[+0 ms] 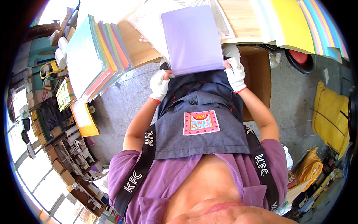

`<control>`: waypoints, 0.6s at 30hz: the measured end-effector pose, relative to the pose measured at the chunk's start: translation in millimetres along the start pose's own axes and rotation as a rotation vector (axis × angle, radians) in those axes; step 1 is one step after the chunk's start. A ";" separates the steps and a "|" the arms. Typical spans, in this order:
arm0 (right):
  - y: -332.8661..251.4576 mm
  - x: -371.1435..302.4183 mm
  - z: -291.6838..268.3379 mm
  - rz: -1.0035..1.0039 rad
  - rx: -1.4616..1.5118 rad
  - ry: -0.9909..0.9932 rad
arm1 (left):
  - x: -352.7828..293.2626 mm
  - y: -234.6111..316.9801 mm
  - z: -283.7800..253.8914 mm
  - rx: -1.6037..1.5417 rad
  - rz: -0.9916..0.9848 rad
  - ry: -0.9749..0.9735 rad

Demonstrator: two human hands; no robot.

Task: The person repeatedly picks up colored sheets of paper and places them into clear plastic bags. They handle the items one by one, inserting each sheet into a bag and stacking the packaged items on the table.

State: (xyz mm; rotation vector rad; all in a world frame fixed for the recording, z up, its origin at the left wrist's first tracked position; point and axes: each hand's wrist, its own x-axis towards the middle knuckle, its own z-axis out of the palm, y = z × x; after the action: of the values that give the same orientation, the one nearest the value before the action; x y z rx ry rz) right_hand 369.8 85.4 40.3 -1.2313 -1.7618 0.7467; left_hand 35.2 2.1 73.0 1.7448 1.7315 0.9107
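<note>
A pack of purple paper in a clear plastic sleeve lies in front of me, its near end reaching past the table's edge above my lap. My left hand, in a white fingerless-tip glove, is closed at the near left corner of the sleeve. On the other side my right hand, gloved the same way, is closed at the near right corner. Thumbs and fingertips stick out bare from both gloves. Under the pack lie white sheets and a clear plastic wrapping.
To the left a tall stack of coloured paper packs overhangs the wooden table. At the right stand yellow and multicoloured paper stacks. An open cardboard box is below the table on the right. A yellow sack lies further right.
</note>
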 end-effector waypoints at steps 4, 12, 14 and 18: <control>-12.6 1.4 29.9 0.247 -0.009 0.204 | 3.4 -11.4 37.9 -0.470 -0.447 0.190; 0.8 13.5 57.9 0.767 0.555 0.386 | 28.9 -31.0 96.0 -1.102 -0.585 0.691; 1.9 12.9 47.8 0.886 0.530 0.244 | 30.1 -17.3 92.4 -1.167 -0.515 0.657; -29.7 41.8 24.1 0.832 0.451 0.116 | 30.4 -7.2 69.8 -0.842 -0.673 0.636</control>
State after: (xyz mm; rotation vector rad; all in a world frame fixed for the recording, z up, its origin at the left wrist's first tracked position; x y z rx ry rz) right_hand 328.6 114.5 66.0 -1.6277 -0.8595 1.4117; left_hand 82.3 39.6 25.9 0.3042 1.6979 1.6212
